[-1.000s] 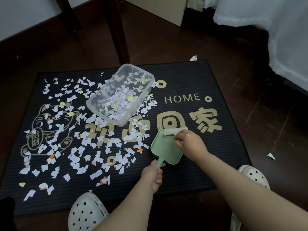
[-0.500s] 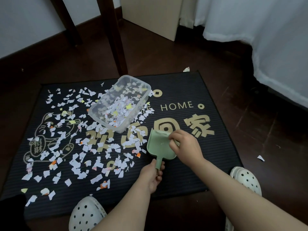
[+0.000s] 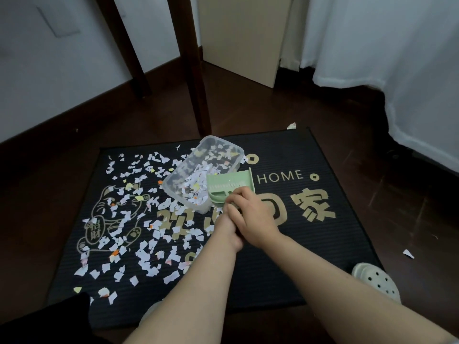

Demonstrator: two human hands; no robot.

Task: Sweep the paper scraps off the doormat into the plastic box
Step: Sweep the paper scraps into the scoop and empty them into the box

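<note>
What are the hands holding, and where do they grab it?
The green dustpan, tipped over the plastic box. The right hand and left hand clasp its near end; the handle itself is hidden.

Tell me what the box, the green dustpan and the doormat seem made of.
Box: likely thin clear plastic; scraps show through its walls. Dustpan: probably moulded plastic, matte pale green, ribbed underside. Doormat: ribbed black, perhaps fabric or rubber; gold print.

Right hand covers most of left hand and the dustpan handle, grips unreadable; shoe at lower right partly behind the forearm, dark shape at lower left cut by frame edge.
</note>
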